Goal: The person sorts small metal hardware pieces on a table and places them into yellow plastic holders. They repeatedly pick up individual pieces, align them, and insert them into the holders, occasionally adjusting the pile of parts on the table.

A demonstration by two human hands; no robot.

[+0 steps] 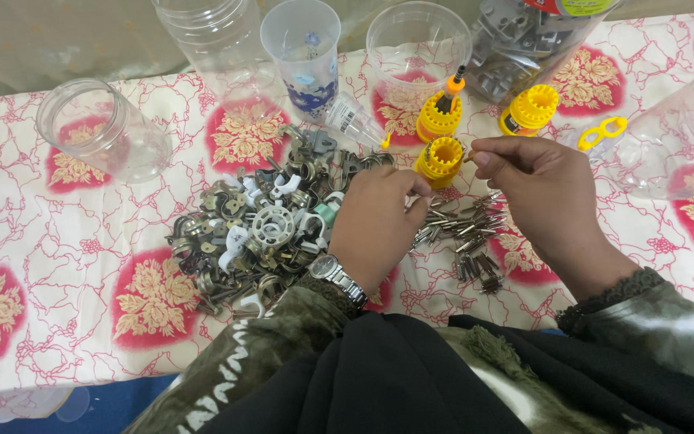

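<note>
My left hand (379,221), with a wristwatch on the wrist, rests fingers-down at the edge of a heap of metal brackets and white plastic clips (255,229); what its fingertips pinch is hidden. My right hand (536,181) pinches a small screwdriver bit at the top of a yellow round bit holder (439,158). Loose screwdriver bits (463,233) lie scattered on the cloth between and below both hands.
Two more yellow holders (441,116), (530,108) stand behind, one with a bit upright in it. Clear jars (102,137), (415,44), a printed cup (303,52), a jar of metal parts (520,40), a lying bottle (680,137) and a yellow ring (602,131) crowd the floral tablecloth (66,273).
</note>
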